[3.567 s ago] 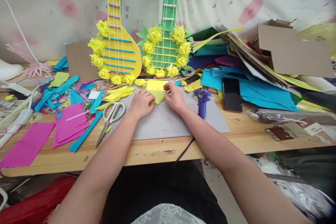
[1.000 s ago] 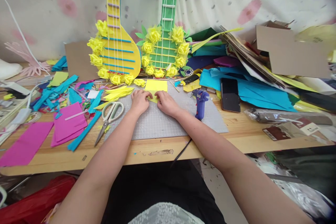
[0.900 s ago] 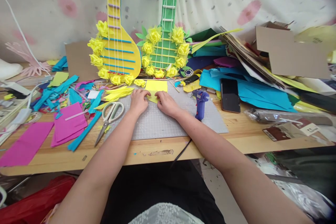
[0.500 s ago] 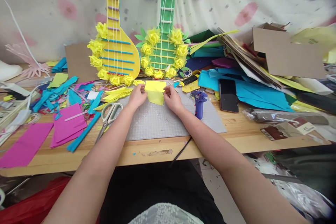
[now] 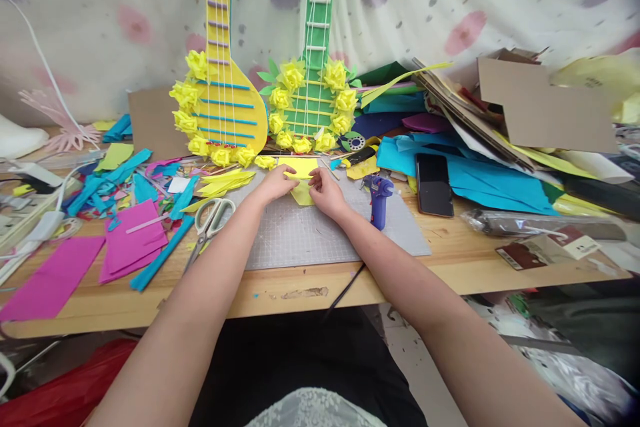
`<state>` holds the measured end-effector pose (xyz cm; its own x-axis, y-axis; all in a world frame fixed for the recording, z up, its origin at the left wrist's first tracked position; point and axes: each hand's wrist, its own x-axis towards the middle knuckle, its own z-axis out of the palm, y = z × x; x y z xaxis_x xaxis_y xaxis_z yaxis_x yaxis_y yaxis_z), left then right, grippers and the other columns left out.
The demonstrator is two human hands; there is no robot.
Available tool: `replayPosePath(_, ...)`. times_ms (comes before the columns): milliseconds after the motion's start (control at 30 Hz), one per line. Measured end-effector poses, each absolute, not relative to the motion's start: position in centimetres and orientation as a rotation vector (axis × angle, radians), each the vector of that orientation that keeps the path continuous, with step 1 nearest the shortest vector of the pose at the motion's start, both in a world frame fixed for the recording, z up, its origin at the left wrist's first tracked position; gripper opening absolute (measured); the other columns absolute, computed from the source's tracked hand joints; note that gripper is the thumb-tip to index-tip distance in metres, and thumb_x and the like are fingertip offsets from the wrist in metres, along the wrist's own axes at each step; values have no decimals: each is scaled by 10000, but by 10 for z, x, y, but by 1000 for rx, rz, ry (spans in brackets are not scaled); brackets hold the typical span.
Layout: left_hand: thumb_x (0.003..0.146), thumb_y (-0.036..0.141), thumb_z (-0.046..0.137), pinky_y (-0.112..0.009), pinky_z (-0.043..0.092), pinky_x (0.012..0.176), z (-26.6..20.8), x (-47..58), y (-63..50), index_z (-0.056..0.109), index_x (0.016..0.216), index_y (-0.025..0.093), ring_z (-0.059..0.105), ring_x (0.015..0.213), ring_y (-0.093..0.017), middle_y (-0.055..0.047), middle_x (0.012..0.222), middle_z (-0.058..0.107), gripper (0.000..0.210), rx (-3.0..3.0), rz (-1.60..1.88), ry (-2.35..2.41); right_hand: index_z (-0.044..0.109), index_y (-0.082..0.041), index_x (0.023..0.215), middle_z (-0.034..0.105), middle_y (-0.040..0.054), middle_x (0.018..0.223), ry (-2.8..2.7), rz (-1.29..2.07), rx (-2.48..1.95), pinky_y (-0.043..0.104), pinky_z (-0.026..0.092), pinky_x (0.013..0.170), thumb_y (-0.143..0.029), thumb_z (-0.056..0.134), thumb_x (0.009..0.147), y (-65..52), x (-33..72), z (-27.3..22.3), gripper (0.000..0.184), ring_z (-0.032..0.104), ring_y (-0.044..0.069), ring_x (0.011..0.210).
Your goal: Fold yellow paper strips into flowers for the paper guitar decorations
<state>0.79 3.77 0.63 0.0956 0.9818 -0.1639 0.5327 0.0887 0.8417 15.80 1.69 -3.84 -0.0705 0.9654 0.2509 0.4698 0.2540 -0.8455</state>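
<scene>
Between my two hands is a piece of yellow crepe paper (image 5: 303,193), held over the grey cutting mat (image 5: 295,240). My left hand (image 5: 276,185) pinches its left side, fingers bent inward. On the right side, my right hand (image 5: 326,192) grips the paper between thumb and fingers. Another bright yellow sheet (image 5: 304,167) shows just behind the held piece. A blue glue gun (image 5: 380,200) stands on the mat to the right of my right hand. Scissors (image 5: 210,223) lie to the left of my left forearm.
A yellow paper guitar (image 5: 230,107) and a green one (image 5: 315,100), both with yellow paper flowers, lean at the back. Blue and pink scraps (image 5: 133,237) cover the left. A phone (image 5: 435,185), blue crepe paper (image 5: 495,177) and cardboard (image 5: 545,107) lie right.
My left hand has moved right, closer to my right hand, and the yellow paper between them looks narrower. The view has shifted slightly.
</scene>
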Motion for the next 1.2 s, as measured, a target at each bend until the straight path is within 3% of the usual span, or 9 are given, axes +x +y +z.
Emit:
replayPosePath(133,728,149,585,-248,469,582,2,2,35,541,854,164,573,552,-108,31,591,553,134,1388,983,1357,480,-202,945,568,52,881,-1637,431,-1332,366,446,788,-189,480,696,12,159,-29,250,537,185,828)
replayPosePath(300,720,163,605,-313,510,796,-5,-4,22,506,933,173,643,786,-125,2,779,630,235,1134,1314,1148,501,-196,970,569,94,969,-1647,58,-1288,417,398,891,-198,470,749,7,161,-19,224,492,234,975)
replayPosePath(600,703,117,595,-386,457,946,-21,11,2,496,993,182,621,957,-142,-54,975,646,313,1160,1108,1060,478,-195,1097,604,76,1042,-2015,378,-1308,317,442,727,-74,413,718,5,147,-24,404,561,172,804)
replayPosePath(733,694,67,558,-368,484,902,-22,10,4,509,993,175,622,938,-134,-56,956,658,322,1264,1024,1126,443,-202,1091,630,36,945,-1911,567,-1373,305,440,716,-75,454,700,11,149,-29,412,573,143,718)
replayPosePath(867,720,67,503,-293,526,784,-17,8,2,521,1009,170,622,954,-139,-71,1005,661,307,1342,970,1130,440,-215,1057,634,12,884,-1903,647,-1296,289,435,723,-75,469,708,15,151,-31,377,579,140,770)
replayPosePath(967,746,137,508,-268,527,677,-10,0,-1,495,1157,208,649,794,-128,-61,1060,658,417,1498,940,1278,468,-217,1033,635,5,844,-1945,622,-1279,290,428,728,-81,481,714,15,152,-31,347,559,152,793)
replayPosePath(1033,748,161,509,-271,510,691,-5,-8,-1,506,1188,238,637,686,-111,-30,1036,674,447,1686,913,1462,505,-214,995,633,6,815,-1988,558,-1273,296,421,742,-72,476,715,16,154,-31,315,541,164,815)
replayPosePath(1200,710,104,474,-290,472,780,-2,-19,3,593,1106,230,614,715,-136,-1,942,705,432,1974,830,1729,576,-201,887,628,36,822,-2112,433,-1236,319,409,796,-70,474,731,15,158,-28,228,511,196,901)
